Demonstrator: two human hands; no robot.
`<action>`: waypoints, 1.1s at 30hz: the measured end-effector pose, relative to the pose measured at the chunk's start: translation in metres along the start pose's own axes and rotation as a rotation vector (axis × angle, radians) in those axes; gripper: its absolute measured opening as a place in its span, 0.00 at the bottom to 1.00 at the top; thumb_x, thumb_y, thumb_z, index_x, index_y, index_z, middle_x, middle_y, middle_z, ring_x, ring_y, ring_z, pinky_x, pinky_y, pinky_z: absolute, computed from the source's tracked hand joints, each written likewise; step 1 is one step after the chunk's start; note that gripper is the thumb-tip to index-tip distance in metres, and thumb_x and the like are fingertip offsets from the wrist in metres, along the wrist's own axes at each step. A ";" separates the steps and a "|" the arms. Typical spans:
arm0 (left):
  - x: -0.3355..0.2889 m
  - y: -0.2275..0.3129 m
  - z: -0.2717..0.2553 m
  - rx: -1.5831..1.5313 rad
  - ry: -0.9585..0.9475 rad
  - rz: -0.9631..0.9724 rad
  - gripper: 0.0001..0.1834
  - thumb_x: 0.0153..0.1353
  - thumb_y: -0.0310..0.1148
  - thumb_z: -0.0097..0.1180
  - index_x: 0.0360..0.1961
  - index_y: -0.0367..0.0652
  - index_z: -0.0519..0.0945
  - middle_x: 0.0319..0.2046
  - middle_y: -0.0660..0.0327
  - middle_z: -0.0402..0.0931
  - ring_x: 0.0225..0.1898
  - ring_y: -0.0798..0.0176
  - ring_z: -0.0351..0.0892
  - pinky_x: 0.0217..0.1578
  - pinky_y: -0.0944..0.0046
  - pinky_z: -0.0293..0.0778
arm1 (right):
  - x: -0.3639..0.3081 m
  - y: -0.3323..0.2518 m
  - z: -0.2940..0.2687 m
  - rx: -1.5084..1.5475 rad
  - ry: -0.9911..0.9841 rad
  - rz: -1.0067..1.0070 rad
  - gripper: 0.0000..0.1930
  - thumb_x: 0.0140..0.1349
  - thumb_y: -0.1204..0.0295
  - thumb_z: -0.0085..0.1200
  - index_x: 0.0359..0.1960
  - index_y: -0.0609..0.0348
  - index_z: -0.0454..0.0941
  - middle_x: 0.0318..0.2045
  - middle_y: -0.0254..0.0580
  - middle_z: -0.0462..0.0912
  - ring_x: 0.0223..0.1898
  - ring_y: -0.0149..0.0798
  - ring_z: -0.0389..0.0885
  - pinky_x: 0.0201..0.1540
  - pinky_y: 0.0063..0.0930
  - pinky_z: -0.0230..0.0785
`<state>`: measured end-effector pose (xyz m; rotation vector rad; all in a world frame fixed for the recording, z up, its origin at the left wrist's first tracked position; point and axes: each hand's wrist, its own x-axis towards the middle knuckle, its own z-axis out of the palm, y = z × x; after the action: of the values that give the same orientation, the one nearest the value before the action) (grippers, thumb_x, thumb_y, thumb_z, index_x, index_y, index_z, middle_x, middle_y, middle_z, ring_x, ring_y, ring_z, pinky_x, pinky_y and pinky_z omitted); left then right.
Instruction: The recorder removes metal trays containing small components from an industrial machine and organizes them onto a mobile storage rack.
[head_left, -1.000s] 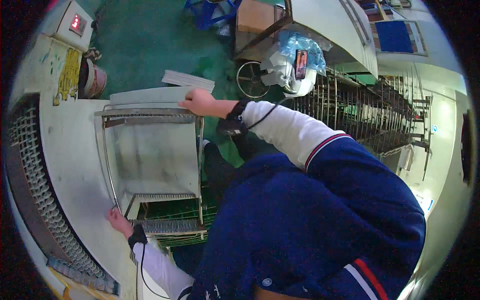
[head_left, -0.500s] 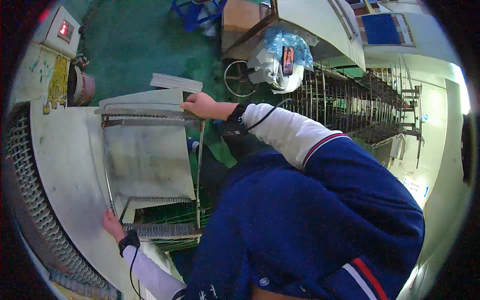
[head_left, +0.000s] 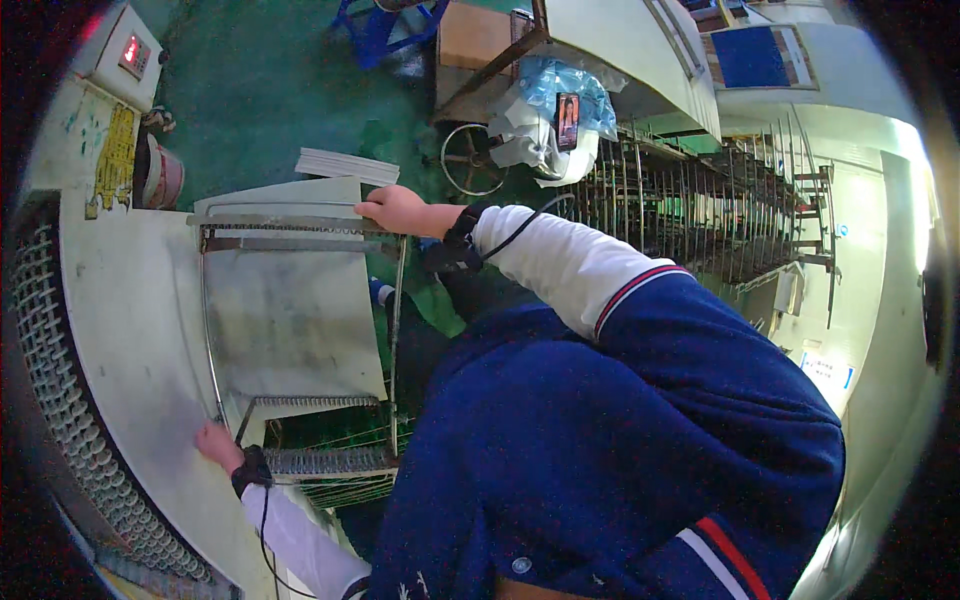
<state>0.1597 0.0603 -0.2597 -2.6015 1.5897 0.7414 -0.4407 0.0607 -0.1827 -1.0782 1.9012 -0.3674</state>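
My right hand [head_left: 393, 210] is closed at the far right corner of a rectangular metal frame [head_left: 397, 330] with toothed crossbars. Its fingers pinch the end of a thin metal rod [head_left: 285, 206], which runs left along the frame's far side. Near the frame's near left corner is my left hand [head_left: 218, 447], slightly blurred, its fingers curled in; whether they hold anything is hidden. It sits just left of the toothed near crossbar [head_left: 320, 461], over a pale panel [head_left: 140, 330]. A whitish sheet-like surface [head_left: 295, 320] lies beneath the frame.
A long chain conveyor [head_left: 85, 430] curves along the left. Ahead, a stack of white strips [head_left: 346, 166] lies beyond the frame, and a bucket [head_left: 163, 175] stands at the far left. A handwheel [head_left: 472, 160], a phone [head_left: 567, 121] on plastic bags and metal racks [head_left: 690, 200] are to the right.
My left hand has moved slightly left and down, away from the frame's left side bar. The right hand keeps its pinch on the rod. The whole view has shifted a little.
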 end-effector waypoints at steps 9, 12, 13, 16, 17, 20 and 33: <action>-0.042 0.038 -0.016 -0.063 0.139 0.393 0.15 0.53 0.39 0.49 0.31 0.36 0.74 0.27 0.51 0.73 0.32 0.56 0.70 0.35 0.59 0.65 | 0.000 0.003 0.001 0.018 -0.016 0.026 0.20 0.53 0.53 0.45 0.30 0.59 0.77 0.24 0.47 0.78 0.30 0.46 0.76 0.35 0.35 0.66; -0.044 0.064 -0.026 0.248 0.152 0.326 0.18 0.56 0.43 0.45 0.29 0.35 0.75 0.27 0.50 0.72 0.30 0.55 0.69 0.33 0.58 0.65 | 0.000 0.007 0.002 -0.019 0.014 0.012 0.22 0.53 0.50 0.44 0.31 0.58 0.77 0.27 0.48 0.78 0.32 0.48 0.76 0.36 0.38 0.67; -0.042 0.061 -0.026 0.317 0.188 0.350 0.19 0.57 0.43 0.43 0.28 0.35 0.75 0.27 0.49 0.72 0.29 0.54 0.69 0.32 0.58 0.65 | 0.000 0.004 0.000 -0.027 -0.009 0.019 0.22 0.53 0.50 0.44 0.31 0.58 0.77 0.27 0.48 0.78 0.32 0.48 0.76 0.36 0.38 0.67; -0.046 0.055 -0.024 0.158 0.141 0.128 0.21 0.58 0.44 0.41 0.26 0.34 0.74 0.25 0.48 0.73 0.28 0.53 0.70 0.30 0.56 0.65 | -0.001 -0.005 -0.003 -0.068 -0.047 0.013 0.22 0.53 0.50 0.43 0.30 0.59 0.77 0.28 0.48 0.78 0.32 0.49 0.76 0.37 0.39 0.67; -0.053 0.065 -0.027 0.047 0.094 0.015 0.22 0.58 0.44 0.41 0.26 0.33 0.74 0.25 0.48 0.73 0.27 0.52 0.71 0.30 0.55 0.64 | 0.000 -0.004 -0.003 -0.080 -0.049 0.015 0.23 0.53 0.50 0.43 0.30 0.59 0.77 0.28 0.49 0.78 0.32 0.49 0.76 0.37 0.39 0.67; -0.101 0.035 -0.031 0.104 0.224 0.199 0.22 0.58 0.44 0.42 0.28 0.30 0.74 0.25 0.47 0.74 0.28 0.52 0.73 0.31 0.57 0.66 | 0.010 -0.001 0.004 -0.138 -0.027 -0.047 0.23 0.53 0.51 0.43 0.30 0.60 0.77 0.28 0.49 0.78 0.32 0.50 0.76 0.37 0.40 0.67; -0.236 -0.114 0.049 -1.272 -0.809 -0.524 0.25 0.56 0.45 0.49 0.50 0.42 0.66 0.44 0.57 0.69 0.40 0.60 0.69 0.41 0.59 0.68 | 0.006 -0.040 0.002 -0.051 -0.010 -0.125 0.24 0.45 0.49 0.50 0.28 0.62 0.76 0.26 0.51 0.78 0.31 0.50 0.76 0.34 0.40 0.67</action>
<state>0.1482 0.3258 -0.2375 -2.2760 0.0864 2.8014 -0.4191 0.0333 -0.1627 -1.2343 1.8479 -0.3840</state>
